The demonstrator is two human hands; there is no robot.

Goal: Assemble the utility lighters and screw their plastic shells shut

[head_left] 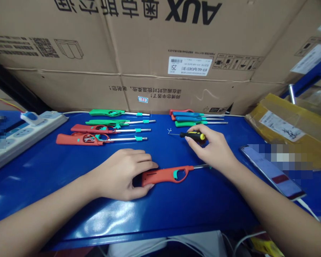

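You're holding a lighter (164, 175) and a screwdriver (194, 135).
At mid bench (176, 217), your left hand (123, 173) is gripping the lighter's handle end, probably the best hold; it's likely feeling light, stiff and smooth. Your right hand's (215, 145) fingers are pinching the screwdriver's handle.

Bare, slender left forearm (56, 201) and right forearm (267, 203); bare, slim-fingered left hand (123, 173) and right hand (214, 146).
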